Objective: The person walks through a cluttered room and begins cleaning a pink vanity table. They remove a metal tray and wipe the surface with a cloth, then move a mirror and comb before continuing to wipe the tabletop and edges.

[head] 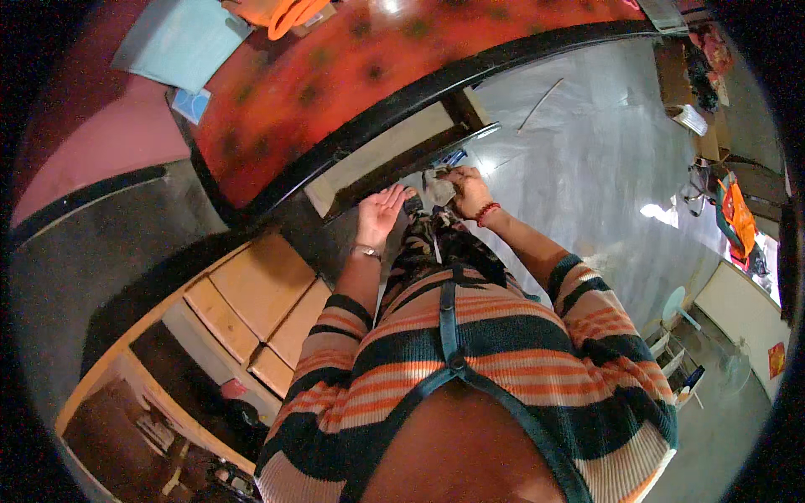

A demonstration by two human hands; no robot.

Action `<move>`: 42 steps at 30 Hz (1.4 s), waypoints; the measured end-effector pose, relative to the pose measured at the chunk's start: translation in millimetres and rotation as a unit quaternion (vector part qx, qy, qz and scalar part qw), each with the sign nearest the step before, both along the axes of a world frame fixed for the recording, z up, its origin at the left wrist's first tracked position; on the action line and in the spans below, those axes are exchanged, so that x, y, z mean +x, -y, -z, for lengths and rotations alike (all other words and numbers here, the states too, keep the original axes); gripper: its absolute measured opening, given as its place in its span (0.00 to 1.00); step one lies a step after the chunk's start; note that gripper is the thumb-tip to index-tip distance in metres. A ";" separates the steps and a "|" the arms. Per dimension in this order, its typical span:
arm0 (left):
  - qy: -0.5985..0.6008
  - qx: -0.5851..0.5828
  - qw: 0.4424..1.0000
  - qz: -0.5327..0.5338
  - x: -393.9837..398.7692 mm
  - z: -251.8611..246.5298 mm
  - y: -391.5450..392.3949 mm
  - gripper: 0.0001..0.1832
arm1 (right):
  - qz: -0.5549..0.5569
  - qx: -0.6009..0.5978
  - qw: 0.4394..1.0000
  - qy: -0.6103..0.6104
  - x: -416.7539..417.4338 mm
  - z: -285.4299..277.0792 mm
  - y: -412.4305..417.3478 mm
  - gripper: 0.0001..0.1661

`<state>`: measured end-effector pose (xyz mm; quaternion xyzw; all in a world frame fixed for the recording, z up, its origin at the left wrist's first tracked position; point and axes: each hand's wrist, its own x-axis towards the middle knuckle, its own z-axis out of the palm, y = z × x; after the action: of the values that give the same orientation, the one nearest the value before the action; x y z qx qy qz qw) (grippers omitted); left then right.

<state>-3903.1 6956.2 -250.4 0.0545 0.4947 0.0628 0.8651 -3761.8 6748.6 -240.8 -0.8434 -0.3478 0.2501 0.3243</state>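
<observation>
My right hand [470,192], with a red bead bracelet at the wrist, grips a small pale, partly see-through thing [441,191]; its exact kind is unclear. To the left of it, my left hand [381,212] is held palm up with the fingers stretched out, and nothing shows on the palm. Close to its fingertips is a small dark thing [413,205], too blurred to name. Both hands are in front of my patterned trousers [418,242]. A blue item [457,157] lies just beyond the right hand, by the low edge of the red-topped furniture.
A red-topped piece of furniture [352,88] with a black rim spans the front, bearing a light blue cloth [182,47]. A thin stick [541,105] lies on the grey floor [591,144]. At left is a wooden cabinet [251,289]; an orange bag [742,220] is at right.
</observation>
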 end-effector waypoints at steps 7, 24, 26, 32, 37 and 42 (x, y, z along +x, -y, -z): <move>0.045 -0.039 0.991 -0.122 28.1 13.5 -25.9 0.28 | 0.308 0.063 0.883 -0.349 69.0 54.2 -40.9 0.30; 0.107 -0.021 0.993 0.054 173.5 13.6 49.7 0.25 | 0.534 0.231 0.712 -0.393 232.6 0.7 48.2 0.17; 0.101 -0.020 0.992 0.074 219.2 8.4 80.6 0.27 | 0.524 0.316 0.677 -0.409 267.5 12.4 72.6 0.19; 0.019 -0.071 0.993 -0.096 322.8 77.8 147.2 0.28 | 0.413 0.211 0.839 -0.285 358.3 14.1 133.3 0.22; 0.013 -0.061 0.974 -0.219 388.4 138.2 166.1 0.19 | 0.276 0.178 0.940 -0.094 392.0 -4.1 153.9 0.22; 0.043 -0.070 0.956 -0.281 416.7 176.5 173.9 0.23 | 0.205 0.164 0.964 -0.044 404.6 8.8 167.9 0.24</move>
<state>-3486.5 6782.4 -426.9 -0.1501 0.4554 0.2708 0.8347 -3357.2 6580.7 -249.6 -0.8202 -0.1888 0.1547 0.5174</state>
